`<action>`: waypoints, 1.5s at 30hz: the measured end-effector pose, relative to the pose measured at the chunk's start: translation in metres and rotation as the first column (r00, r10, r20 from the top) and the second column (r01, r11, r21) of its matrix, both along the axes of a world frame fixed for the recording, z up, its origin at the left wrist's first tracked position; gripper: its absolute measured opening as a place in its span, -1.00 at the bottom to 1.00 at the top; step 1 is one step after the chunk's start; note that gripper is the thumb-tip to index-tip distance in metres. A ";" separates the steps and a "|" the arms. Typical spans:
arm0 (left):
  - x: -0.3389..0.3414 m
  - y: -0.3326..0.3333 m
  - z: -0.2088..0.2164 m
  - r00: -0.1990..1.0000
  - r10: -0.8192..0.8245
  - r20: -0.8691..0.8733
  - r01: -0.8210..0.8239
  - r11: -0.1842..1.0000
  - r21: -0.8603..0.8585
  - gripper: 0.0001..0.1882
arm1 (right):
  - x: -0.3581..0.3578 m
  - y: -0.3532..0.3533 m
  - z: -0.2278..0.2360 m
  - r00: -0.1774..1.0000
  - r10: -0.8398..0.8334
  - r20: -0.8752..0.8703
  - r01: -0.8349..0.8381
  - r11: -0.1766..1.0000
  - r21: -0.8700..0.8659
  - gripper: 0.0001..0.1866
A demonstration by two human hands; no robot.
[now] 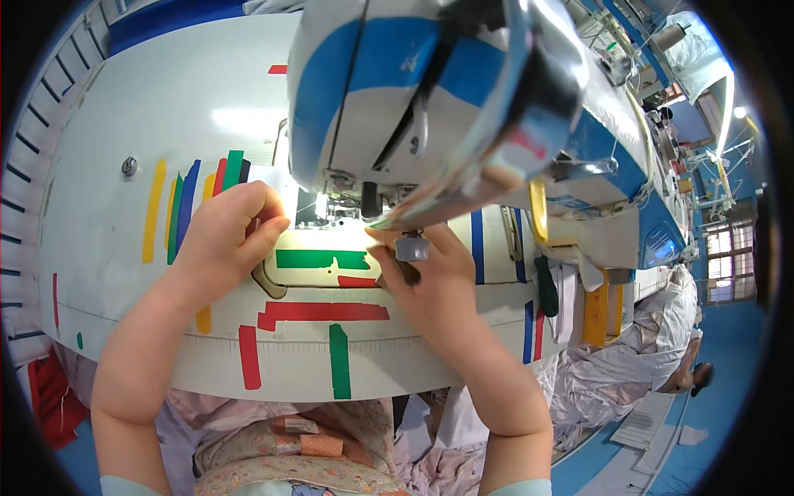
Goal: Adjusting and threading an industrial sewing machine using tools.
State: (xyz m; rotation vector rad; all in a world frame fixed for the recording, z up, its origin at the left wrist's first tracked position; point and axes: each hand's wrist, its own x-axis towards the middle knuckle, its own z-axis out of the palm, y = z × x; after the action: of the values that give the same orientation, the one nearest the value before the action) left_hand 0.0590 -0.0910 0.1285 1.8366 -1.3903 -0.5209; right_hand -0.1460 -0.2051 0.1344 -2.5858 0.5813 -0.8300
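Observation:
A white and blue sewing machine stands over the table, with its lit needle area between my two hands. My left hand is closed in a pinch at the left side of the needle plate; whatever its fingertips hold, perhaps thread, is too fine to make out. On the right, my right hand has its fingers bent in close to the presser foot. A grey round knob partly covers that hand. Something dark shows beneath its fingers, but I cannot tell what it is.
Strips of coloured tape mark the white table, including a green strip before the needle and a red strip nearer me. Dark-handled tools hang at the right. White cloth is heaped beyond; patterned fabric covers my lap.

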 end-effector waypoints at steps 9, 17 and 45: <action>0.004 0.001 -0.003 0.995 -0.026 0.097 0.033 0.997 -0.068 -0.87 | -0.011 0.006 0.011 0.993 -0.050 0.111 0.009 0.941 0.337 -0.79; 0.000 -0.002 -0.002 0.999 0.031 0.006 -0.031 0.998 -0.054 -0.87 | -0.020 0.003 0.010 0.985 -0.042 0.165 -0.010 0.953 0.301 -0.79; 0.019 0.008 -0.019 0.917 0.287 -0.276 -0.268 0.958 0.105 -0.91 | -0.037 -0.029 0.011 0.945 -0.169 0.279 -0.178 0.448 0.876 -0.89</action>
State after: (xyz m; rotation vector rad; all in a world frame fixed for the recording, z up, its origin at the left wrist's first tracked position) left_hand 0.0781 -0.0826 0.1099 1.8822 -0.9088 -0.6612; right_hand -0.1833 -0.2344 0.1457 -1.4019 0.6631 -0.6500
